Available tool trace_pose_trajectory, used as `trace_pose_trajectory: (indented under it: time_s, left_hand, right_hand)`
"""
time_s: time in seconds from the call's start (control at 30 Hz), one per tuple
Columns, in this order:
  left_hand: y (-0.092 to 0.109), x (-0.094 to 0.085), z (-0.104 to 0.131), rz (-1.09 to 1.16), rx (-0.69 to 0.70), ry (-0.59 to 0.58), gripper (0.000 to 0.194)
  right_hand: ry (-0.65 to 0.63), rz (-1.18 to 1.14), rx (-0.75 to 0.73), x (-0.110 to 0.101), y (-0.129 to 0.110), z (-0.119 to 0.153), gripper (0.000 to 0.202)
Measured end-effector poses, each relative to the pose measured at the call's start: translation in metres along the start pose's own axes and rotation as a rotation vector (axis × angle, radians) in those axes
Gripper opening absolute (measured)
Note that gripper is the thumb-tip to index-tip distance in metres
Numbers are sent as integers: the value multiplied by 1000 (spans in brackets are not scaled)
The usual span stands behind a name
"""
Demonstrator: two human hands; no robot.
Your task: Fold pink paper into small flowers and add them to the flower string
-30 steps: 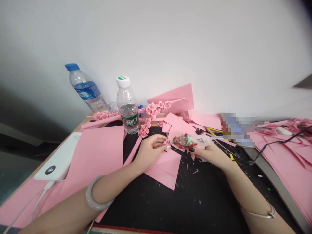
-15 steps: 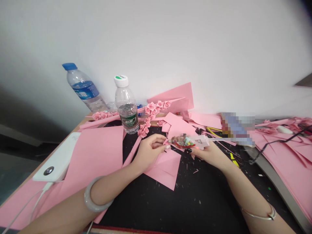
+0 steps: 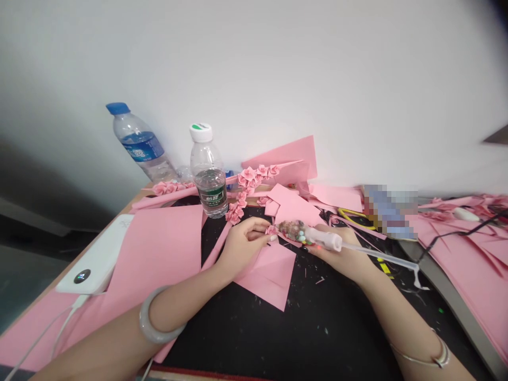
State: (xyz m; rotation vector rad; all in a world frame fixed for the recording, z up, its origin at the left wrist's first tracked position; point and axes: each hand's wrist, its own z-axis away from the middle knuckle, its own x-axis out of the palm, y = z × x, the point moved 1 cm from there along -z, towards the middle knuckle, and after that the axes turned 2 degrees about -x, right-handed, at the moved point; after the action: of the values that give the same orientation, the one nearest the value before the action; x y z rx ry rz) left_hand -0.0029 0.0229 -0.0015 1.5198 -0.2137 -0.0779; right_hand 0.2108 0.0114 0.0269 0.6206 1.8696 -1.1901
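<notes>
Between its fingertips my left hand [image 3: 248, 243] pinches a small pink paper flower [image 3: 272, 230]. My right hand [image 3: 335, 248] is wrapped round a glue gun [image 3: 321, 238] with colourful beads on its front part, and its tip is close to the flower. A clear glue stick [image 3: 381, 255] sticks out of the gun's back end to the right. Beneath my left hand lies a pink paper square [image 3: 273, 275] on the black mat [image 3: 254, 344]. Just behind, a paper branch [image 3: 237, 209] carries several folded pink flowers.
Two bottles, one with a white cap [image 3: 210, 185] and one with a blue cap [image 3: 143, 145], stand at the back left. A white power bank [image 3: 93, 259] with a cable lies on the left. Pink sheets [image 3: 468, 270], yellow-handled scissors [image 3: 353, 218] and a dark cable are on the right.
My right hand has turned the glue gun, so its back end and the glue stick now slope down to the right. My left hand has kept its pinch on the flower.
</notes>
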Motion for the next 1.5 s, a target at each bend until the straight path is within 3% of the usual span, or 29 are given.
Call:
trace_pose_trajectory:
  time_s: [0.13,0.27,0.37,0.53,0.83,0.93,1.03,1.1,1.17,1.27,1.5]
  left_hand:
    - [1,0,1,-5,-9,8,21]
    - [1,1,1,3,-7,-1,20]
    - [1,1,1,10,-13,-10,20]
    - [2,2,2,18,-30,-22,20]
    - [1,2,3,47,-28,-36,20]
    - [-1,2,3,60,-11,-54,21]
    - [-2,3,5,51,9,-84,22]
    - [-1,3,6,35,22,-107,21]
    - [0,4,7,22,36,-124,21]
    - [1,5,8,22,45,-154,21]
    - [-1,6,9,-25,17,-218,22]
  right_hand:
    - [152,103,19,0,3,-2,18]
    - [347,300,178,-4,11,-4,24]
    - [359,411,330,-5,23,-4,33]
    - [368,484,414,-2,39,-4,43]
    - [280,641,668,0,41,-3,47]
    - [397,619,584,-1,35,-5,48]
    - [481,406,252,0,19,-6,43]
    - [331,164,31,5,5,-5,38]
    - [163,22,-78,12,-8,-2,35]
    - [35,-114,-150,23,-22,2,33]
    - [4,-199,-167,31,-27,3,21]
